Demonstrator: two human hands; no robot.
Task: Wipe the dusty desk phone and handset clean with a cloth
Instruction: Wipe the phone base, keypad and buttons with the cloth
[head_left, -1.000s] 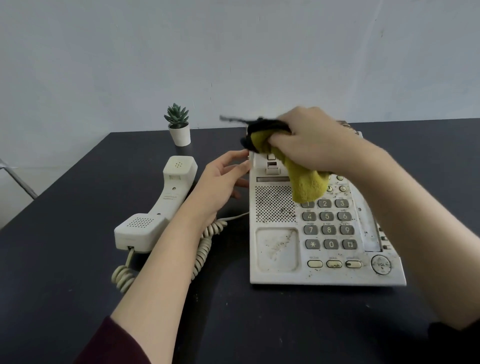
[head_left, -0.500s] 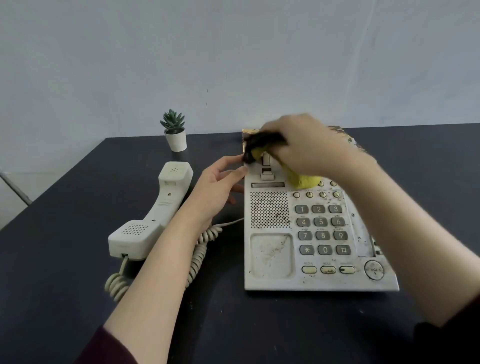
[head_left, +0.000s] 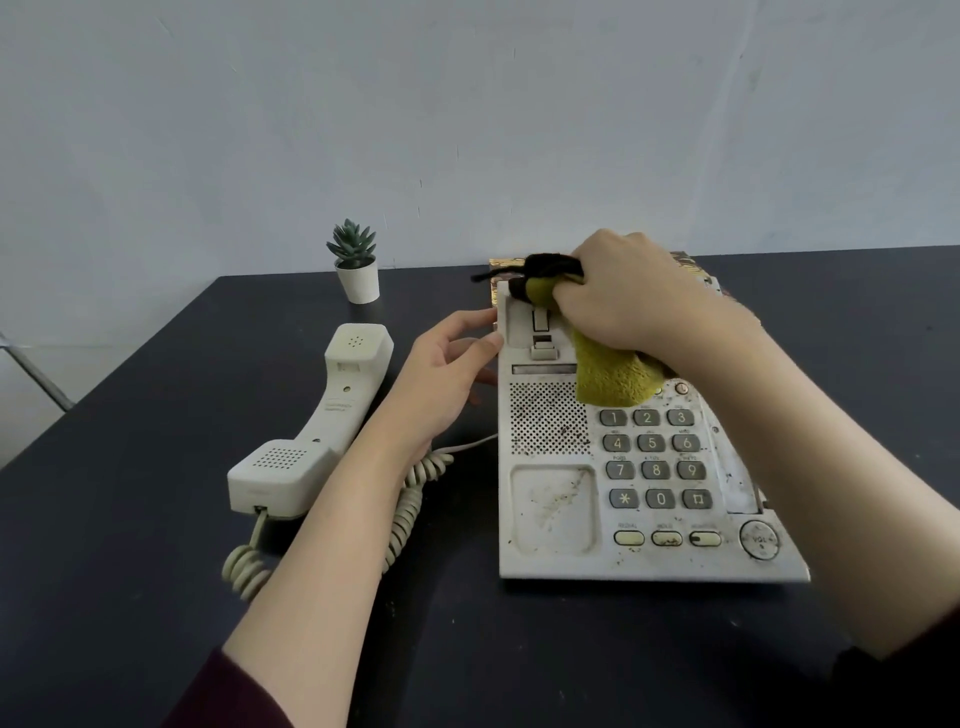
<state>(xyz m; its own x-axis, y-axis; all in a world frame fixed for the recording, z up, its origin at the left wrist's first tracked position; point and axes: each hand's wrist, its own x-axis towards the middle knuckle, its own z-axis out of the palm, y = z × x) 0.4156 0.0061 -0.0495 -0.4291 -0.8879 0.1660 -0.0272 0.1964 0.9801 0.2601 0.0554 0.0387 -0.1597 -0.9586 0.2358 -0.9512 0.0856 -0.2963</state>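
Right grip (head_left: 628, 296) clamps cloth (head_left: 610, 379) on phone (head_left: 550, 509); left grip (head_left: 447, 369), fingers relaxed, steadies its side

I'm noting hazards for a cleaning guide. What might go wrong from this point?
The cloth hangs over the top buttons, so a stroke may press keys. The left hand only touches the phone edge, so hard rubbing might slide it. The coiled cord under the left forearm could snag and tug the handset.

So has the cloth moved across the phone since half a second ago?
Yes. The free end of the cloth has come down the phone, from near the hook switch to above the number keys; the right hand grips it.
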